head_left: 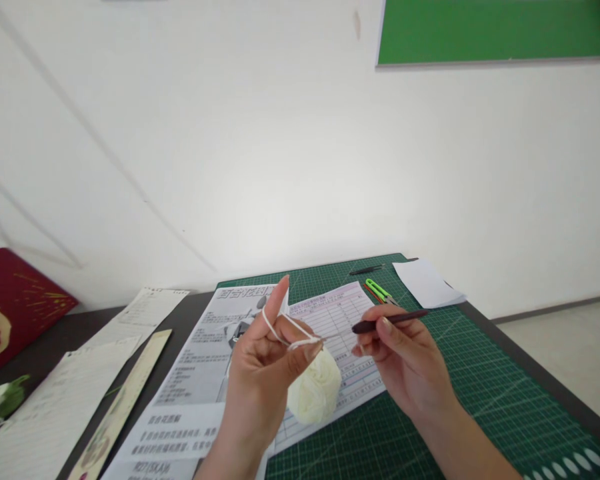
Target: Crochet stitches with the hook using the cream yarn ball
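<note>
While I watch from afar, my left hand [260, 367] pinches white yarn [301, 344] looped around its raised index finger; my right hand [409, 357] is clamped on a dark-handled tool [364, 327], whose thin shaft reaches the yarn. The pale yarn ball [317, 393] rests on a ruled sheet [333, 310], in from the surface's [187, 313] right edge.
</note>
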### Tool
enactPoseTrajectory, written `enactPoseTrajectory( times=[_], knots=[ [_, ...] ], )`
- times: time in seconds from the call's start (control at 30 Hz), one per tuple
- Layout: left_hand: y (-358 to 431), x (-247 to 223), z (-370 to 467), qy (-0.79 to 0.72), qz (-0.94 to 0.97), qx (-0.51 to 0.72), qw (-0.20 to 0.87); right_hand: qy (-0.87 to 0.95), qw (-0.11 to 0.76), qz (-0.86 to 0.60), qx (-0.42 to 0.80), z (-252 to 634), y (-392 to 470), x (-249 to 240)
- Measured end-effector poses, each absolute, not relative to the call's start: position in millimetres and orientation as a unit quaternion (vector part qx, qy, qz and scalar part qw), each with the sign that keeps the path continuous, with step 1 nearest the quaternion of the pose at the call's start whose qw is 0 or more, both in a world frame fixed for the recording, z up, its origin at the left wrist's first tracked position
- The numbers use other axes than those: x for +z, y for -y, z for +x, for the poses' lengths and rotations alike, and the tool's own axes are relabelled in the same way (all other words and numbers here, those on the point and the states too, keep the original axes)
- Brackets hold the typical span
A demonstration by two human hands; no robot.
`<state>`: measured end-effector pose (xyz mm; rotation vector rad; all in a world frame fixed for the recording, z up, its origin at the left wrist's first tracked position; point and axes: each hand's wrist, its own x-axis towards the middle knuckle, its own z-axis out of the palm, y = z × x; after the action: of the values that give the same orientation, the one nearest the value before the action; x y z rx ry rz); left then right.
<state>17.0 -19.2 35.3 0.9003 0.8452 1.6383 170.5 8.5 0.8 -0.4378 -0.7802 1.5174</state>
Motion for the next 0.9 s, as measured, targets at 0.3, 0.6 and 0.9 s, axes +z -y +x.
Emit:
enactPoseTrajectory(
  times=[0.3, 0.6, 0.9],
  knots=[
    [18, 22, 31, -0.372, 0.39, 0.691, 0.481, 0.279, 0.606, -0.199, 0.717, 157, -6, -4],
    [19, 22, 30, -0.371, 0.396, 0.645, 0.538, 0.286, 0.628, -0.224, 0.688, 151, -5, -4],
    [12, 22, 15, -0.351, 0.467, 0.602, 0.544, 0.302, 0.63, -0.213, 0.683, 152, -5, -3]
  ],
)
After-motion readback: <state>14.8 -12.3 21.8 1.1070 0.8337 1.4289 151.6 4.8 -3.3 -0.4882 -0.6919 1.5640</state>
